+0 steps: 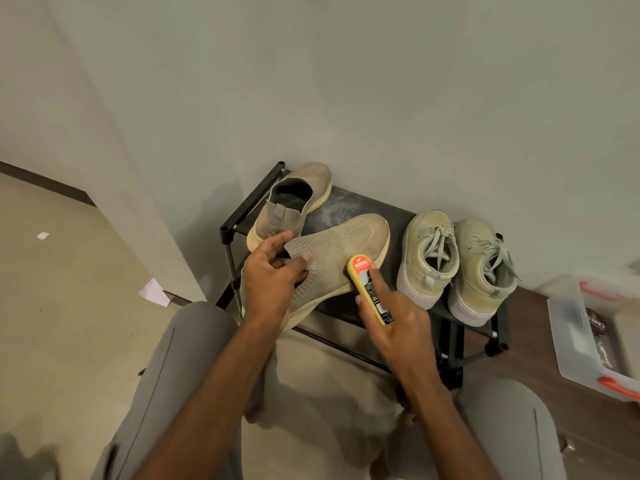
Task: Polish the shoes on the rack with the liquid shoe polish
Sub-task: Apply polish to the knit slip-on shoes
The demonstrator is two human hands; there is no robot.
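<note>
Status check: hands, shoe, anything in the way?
Left hand grips knit shoe at collar. Right hand presses polish bottle to its side. Nothing in the way.

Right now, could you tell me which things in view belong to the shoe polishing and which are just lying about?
Job: knit shoe in left hand; polish applicator in right hand; second knit shoe; laced pair; rack.

Lying about: plastic box; paper scraps.
</note>
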